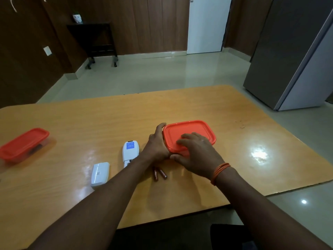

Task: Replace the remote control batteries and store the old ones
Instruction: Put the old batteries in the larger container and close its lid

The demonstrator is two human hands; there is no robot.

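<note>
An orange-lidded container (194,131) sits mid-table. My left hand (156,141) grips its left side, thumb along the lid's edge. My right hand (196,150) lies flat on the lid's near corner, fingers spread. A white remote (130,151) lies face down to the left, its battery bay open. Its white battery cover (100,174) rests further left. Two dark red batteries (159,174) lie side by side on the table below my hands.
A second orange-lidded container (23,144) stands at the table's left edge with dark items inside. The wooden table (252,141) ends close on the right and near side. A grey fridge (295,56) stands far right.
</note>
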